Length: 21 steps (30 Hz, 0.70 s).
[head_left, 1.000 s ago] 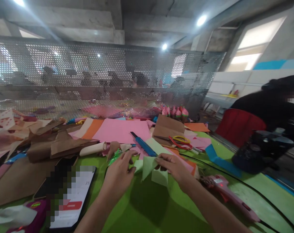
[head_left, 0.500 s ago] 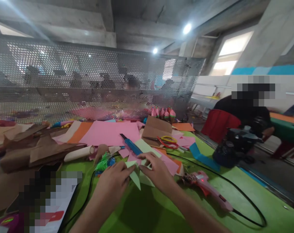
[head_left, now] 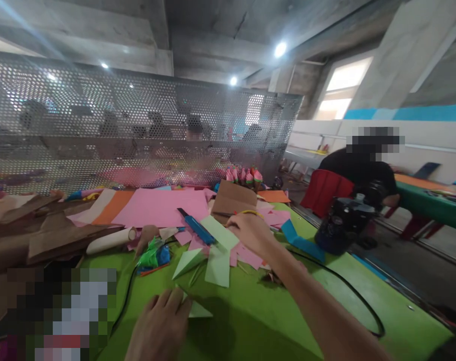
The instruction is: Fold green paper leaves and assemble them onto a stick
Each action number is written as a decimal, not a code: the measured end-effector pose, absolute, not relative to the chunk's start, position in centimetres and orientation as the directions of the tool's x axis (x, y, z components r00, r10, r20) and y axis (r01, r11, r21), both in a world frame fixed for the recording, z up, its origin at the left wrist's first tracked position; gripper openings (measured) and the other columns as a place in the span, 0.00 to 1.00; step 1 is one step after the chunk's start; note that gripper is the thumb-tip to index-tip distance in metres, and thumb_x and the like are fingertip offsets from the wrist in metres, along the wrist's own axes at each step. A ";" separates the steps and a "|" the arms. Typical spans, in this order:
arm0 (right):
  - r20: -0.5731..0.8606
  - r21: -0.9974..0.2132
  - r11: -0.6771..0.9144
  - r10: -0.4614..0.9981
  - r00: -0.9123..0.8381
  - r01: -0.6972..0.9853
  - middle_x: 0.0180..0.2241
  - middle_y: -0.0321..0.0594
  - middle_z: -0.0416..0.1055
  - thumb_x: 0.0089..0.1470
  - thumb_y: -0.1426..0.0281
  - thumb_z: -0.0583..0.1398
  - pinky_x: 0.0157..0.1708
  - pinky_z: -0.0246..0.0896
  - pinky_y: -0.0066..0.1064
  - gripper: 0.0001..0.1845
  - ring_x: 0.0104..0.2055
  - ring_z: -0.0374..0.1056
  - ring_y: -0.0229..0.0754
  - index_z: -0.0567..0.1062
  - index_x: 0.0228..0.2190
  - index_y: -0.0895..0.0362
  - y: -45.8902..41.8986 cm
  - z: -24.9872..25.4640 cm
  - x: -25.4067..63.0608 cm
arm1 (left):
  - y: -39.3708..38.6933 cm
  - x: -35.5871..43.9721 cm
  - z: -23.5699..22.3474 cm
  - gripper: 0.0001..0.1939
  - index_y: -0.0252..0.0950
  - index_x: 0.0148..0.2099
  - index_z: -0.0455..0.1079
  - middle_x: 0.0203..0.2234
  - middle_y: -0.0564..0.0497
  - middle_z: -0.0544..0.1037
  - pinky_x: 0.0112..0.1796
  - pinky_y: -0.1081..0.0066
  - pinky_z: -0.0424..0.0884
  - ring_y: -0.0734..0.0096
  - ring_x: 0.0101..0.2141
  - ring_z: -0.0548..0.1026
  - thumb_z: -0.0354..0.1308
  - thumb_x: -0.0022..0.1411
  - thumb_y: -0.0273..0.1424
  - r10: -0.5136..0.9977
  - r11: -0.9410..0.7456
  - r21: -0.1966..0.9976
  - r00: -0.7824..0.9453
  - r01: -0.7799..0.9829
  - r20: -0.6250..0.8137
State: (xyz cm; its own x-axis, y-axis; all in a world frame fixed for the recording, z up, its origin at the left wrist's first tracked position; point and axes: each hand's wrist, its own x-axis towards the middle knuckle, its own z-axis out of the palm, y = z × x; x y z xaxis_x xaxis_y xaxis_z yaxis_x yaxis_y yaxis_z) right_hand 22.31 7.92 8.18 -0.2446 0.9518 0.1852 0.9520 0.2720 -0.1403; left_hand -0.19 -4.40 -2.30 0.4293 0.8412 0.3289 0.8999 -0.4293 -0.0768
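Observation:
My left hand (head_left: 162, 318) is low over the green table, fingers closed on a folded piece of pale green paper (head_left: 200, 309) whose pointed end sticks out to the right. My right hand (head_left: 250, 231) is stretched forward, its bent fingers over the handles of a pair of scissors (head_left: 253, 213); only a yellow arc of handle shows, the rest is covered. Between the hands lie another folded green piece (head_left: 188, 261), a flat green strip (head_left: 217, 265) and a longer green sheet (head_left: 220, 233). A blue utility knife (head_left: 198, 229) with its blade out lies beside them.
Pink sheets (head_left: 160, 206), brown paper (head_left: 233, 199) and a paper roll (head_left: 111, 240) cover the back. A black cord (head_left: 348, 281) loops at right near blue paper (head_left: 301, 240). A perforated metal screen (head_left: 137, 125) stands behind. Someone in black sits at right near a red chair (head_left: 327, 193).
My right hand has left the green paper and moved forward to the scissors. My left hand has drawn back toward me with a green piece. My right forearm now covers the pink glue gun.

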 end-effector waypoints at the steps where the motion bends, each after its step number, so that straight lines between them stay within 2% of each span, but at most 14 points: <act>1: 0.154 -0.097 0.240 0.962 -0.224 0.966 0.39 0.43 0.76 0.60 0.71 0.56 0.43 0.64 0.39 0.09 0.43 0.70 0.47 0.77 0.37 0.56 9.0 8.2 22.8 | -4.5 -0.2 -2.5 0.19 0.44 0.45 0.74 0.36 0.51 0.78 0.36 0.63 0.69 0.61 0.37 0.75 0.55 0.56 0.17 0.846 -0.429 -0.069 0.427 0.901 0.318; 5: 0.030 0.052 0.167 0.985 -0.169 0.985 0.48 0.43 0.69 0.60 0.66 0.58 0.43 0.67 0.42 0.14 0.45 0.69 0.44 0.70 0.47 0.57 12.1 7.2 23.5 | -4.9 -0.6 -3.4 0.21 0.43 0.49 0.73 0.38 0.50 0.79 0.38 0.63 0.68 0.61 0.38 0.75 0.54 0.57 0.17 0.837 -0.440 -0.079 0.441 0.894 0.325; 9: -0.050 0.159 0.160 0.987 -0.154 0.974 0.49 0.44 0.68 0.60 0.66 0.58 0.43 0.68 0.42 0.16 0.45 0.69 0.45 0.69 0.49 0.57 13.6 5.9 23.3 | -5.8 -1.5 -3.7 0.25 0.43 0.51 0.71 0.39 0.51 0.79 0.42 0.61 0.67 0.62 0.39 0.75 0.54 0.55 0.15 0.824 -0.465 -0.041 0.449 0.884 0.345; 12: -0.084 0.213 0.170 0.984 -0.155 0.962 0.49 0.44 0.68 0.60 0.66 0.58 0.43 0.68 0.43 0.16 0.45 0.69 0.45 0.69 0.49 0.57 14.2 5.2 23.2 | -6.4 -1.7 -2.9 0.23 0.44 0.49 0.72 0.39 0.52 0.79 0.43 0.60 0.66 0.61 0.40 0.75 0.56 0.55 0.16 0.840 -0.468 0.027 0.435 0.883 0.325; 16: -0.066 0.261 0.168 0.985 -0.157 0.951 0.49 0.45 0.68 0.60 0.66 0.59 0.43 0.68 0.43 0.17 0.45 0.69 0.46 0.69 0.49 0.59 14.3 4.8 23.1 | -6.7 -1.5 -1.9 0.16 0.43 0.44 0.73 0.37 0.51 0.79 0.43 0.59 0.67 0.61 0.39 0.75 0.57 0.57 0.18 0.863 -0.442 0.031 0.415 0.897 0.289; 21: 0.036 0.276 0.173 0.981 -0.190 0.946 0.48 0.45 0.69 0.60 0.65 0.59 0.43 0.68 0.43 0.17 0.45 0.69 0.46 0.69 0.48 0.60 13.0 5.9 23.2 | -6.8 -1.5 -1.6 0.15 0.41 0.43 0.73 0.38 0.50 0.78 0.43 0.60 0.68 0.60 0.40 0.75 0.54 0.59 0.18 0.871 -0.445 0.030 0.424 0.895 0.248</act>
